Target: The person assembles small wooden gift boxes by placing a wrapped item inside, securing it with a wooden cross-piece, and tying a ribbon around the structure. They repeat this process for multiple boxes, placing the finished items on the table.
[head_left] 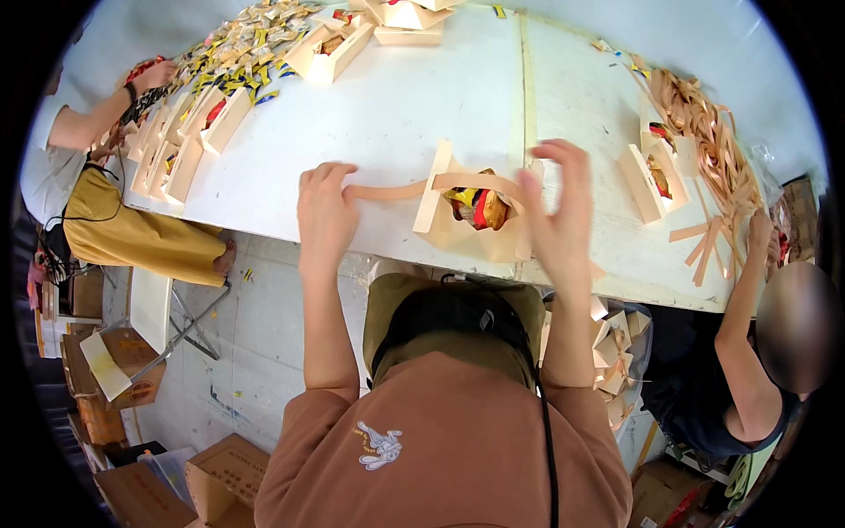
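Note:
In front of me on the white table stands an open cream-coloured box [471, 239] with small wrapped packets [482, 209] in it, in brown, yellow and red. A flat tan ribbon [387, 191] runs through the box's left end wall and across its top. My left hand [326, 211], left of the box, is closed on the ribbon's left end. Beside the box's right end is my right hand [565, 207], slightly blurred. Its thumb and fingers are apart, and no held thing shows between them.
More filled boxes stand at the left [180, 163], at the back [330, 51] and at the right [653, 180]. Loose packets [242, 57] heap at the back left; ribbons [704, 132] pile at the right. Co-workers sit at both sides. Folded boxes [616, 348] fill a bag below the table edge.

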The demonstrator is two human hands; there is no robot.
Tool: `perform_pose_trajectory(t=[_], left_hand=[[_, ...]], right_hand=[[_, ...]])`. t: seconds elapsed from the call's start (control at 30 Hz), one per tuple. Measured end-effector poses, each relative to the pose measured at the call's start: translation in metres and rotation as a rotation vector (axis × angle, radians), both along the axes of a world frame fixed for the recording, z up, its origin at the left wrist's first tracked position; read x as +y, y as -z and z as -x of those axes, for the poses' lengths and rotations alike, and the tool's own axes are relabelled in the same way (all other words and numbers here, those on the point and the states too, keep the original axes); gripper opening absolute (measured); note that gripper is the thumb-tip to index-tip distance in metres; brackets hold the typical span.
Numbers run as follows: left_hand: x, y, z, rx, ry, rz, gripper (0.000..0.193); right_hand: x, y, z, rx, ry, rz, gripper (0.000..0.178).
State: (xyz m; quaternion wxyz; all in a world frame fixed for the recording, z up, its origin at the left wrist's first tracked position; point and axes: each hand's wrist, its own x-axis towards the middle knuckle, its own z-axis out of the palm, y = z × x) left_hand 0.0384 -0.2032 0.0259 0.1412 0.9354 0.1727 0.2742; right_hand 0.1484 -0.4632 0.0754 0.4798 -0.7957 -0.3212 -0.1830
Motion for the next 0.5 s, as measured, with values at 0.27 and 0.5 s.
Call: perform_pose_trajectory(t=[0.27,0.5], left_hand=[[-0.032,0.001,-0.03,0.114,0.488,1.025,0.023],[-0.002,-0.008,-0.014,0.282,0.327,0.916,0.021]], right_hand=[[-0.042,0.04,0.001,0.547,-0.049,0.014,0.025],[-0.085,0.042,-0.028,0.661,-0.078,0.07,0.029]])
